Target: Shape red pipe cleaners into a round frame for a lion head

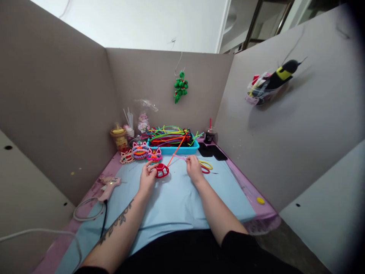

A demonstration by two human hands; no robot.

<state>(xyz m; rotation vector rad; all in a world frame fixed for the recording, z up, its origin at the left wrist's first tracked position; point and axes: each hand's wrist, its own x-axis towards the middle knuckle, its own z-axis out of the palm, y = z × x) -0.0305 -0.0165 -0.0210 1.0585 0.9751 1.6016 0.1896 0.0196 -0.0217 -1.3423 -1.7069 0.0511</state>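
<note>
My left hand has its fingers closed on the edge of a red openwork frame made of pipe cleaners, held over the blue cloth. My right hand pinches one end of a thin pink pipe cleaner, which points left toward the middle. An orange pipe cleaner slants from the blue tray down to near the red frame. Right beside my right hand lie scissors with yellow and red handles. Three colourful animal-face pieces sit beyond my left hand.
A pink glue gun with its cable lies at the left. Behind are a lidded jar, a dark cup and black pads. A yellow disc is at the right edge. Partition walls surround the table.
</note>
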